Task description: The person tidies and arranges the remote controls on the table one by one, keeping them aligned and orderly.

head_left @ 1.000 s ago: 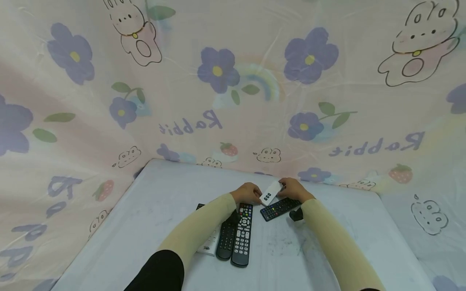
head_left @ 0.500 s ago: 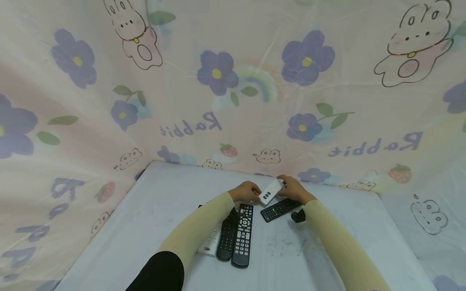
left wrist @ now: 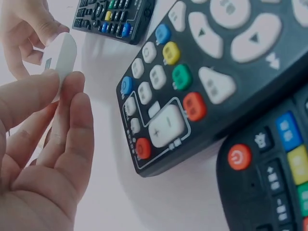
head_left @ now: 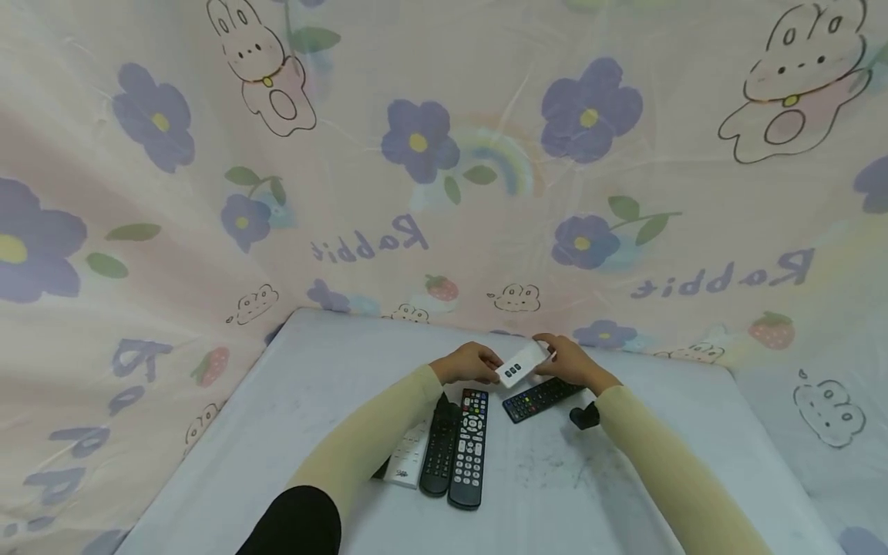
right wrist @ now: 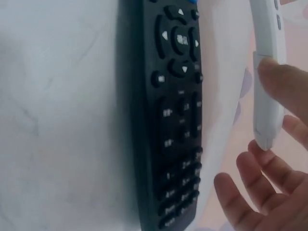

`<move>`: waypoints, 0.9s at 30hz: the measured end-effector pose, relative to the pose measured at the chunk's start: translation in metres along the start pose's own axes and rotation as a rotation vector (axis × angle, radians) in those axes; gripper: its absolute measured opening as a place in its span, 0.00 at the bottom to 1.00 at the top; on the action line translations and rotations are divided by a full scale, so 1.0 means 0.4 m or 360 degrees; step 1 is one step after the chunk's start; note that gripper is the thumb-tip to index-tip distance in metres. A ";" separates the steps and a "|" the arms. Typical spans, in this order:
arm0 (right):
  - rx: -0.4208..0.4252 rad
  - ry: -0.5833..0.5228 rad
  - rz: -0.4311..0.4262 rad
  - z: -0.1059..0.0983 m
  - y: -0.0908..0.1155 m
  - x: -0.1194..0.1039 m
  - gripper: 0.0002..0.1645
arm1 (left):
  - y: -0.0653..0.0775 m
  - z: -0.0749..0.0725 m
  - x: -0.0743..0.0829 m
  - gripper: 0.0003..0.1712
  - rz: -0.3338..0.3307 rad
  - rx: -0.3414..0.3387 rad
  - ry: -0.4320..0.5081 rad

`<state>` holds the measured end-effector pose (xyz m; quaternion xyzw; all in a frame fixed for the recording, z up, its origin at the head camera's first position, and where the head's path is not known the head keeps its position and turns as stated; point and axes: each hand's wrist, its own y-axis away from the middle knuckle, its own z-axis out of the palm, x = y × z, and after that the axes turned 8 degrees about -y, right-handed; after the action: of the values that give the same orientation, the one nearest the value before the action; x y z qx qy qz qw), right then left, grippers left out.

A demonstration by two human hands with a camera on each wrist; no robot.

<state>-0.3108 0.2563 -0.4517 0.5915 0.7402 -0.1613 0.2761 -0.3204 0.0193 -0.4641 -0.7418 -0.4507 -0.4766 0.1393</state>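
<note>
A small white remote control with several dark buttons is held between both hands near the back of the table. My left hand pinches its near-left end, thumb against fingers, as the left wrist view confirms. At the far-right end, my right hand grips it between thumb and fingertips; some of its other fingers are apart from it. In the right wrist view the white remote stands edge-on, with a seam across its casing. A black remote lies on the table just below my right hand.
Left of centre, a black remote with white keys, another black remote and a white remote lie side by side. A dark thing is mostly hidden under the left sleeve. A patterned curtain borders the white table.
The small white remote has turned to lie flatter across the view, its far end swinging right with the right hand. The left hand keeps its pinch. The view has shifted slightly.
</note>
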 end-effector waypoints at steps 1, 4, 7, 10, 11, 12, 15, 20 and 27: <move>-0.0007 0.0017 -0.0010 -0.002 0.003 -0.002 0.42 | 0.003 0.000 0.002 0.16 -0.0002 0.0000 0.0005; -0.0021 0.0050 -0.0038 -0.009 0.010 -0.007 0.42 | 0.009 -0.002 0.002 0.18 -0.0004 -0.0003 0.0016; -0.0024 0.0037 -0.0037 -0.013 0.016 -0.011 0.42 | 0.009 -0.002 -0.001 0.21 0.0005 0.0008 -0.0034; -0.0021 -0.0008 -0.0026 -0.015 0.021 -0.017 0.42 | 0.008 0.000 -0.004 0.24 0.0008 0.0040 -0.0107; -0.0018 -0.0028 -0.0023 -0.015 0.021 -0.020 0.42 | 0.009 0.001 -0.004 0.24 0.0006 0.0056 -0.0145; -0.0015 -0.0040 -0.0016 -0.013 0.022 -0.022 0.42 | 0.012 0.002 -0.003 0.25 0.0004 0.0072 -0.0175; 0.0004 -0.0075 0.0005 -0.005 0.022 -0.024 0.42 | 0.020 0.006 0.001 0.26 -0.0005 0.0131 -0.0277; 0.0027 -0.0172 0.0105 0.005 0.031 -0.024 0.44 | 0.030 0.012 0.005 0.29 0.0021 0.0187 -0.0420; 0.0025 -0.0237 0.0164 0.012 0.059 -0.038 0.43 | 0.037 0.007 0.005 0.29 0.0075 0.0204 -0.0382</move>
<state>-0.2848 0.2476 -0.4443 0.6173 0.6849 -0.1964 0.3337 -0.3065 0.0139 -0.4608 -0.7934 -0.4761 -0.3514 0.1426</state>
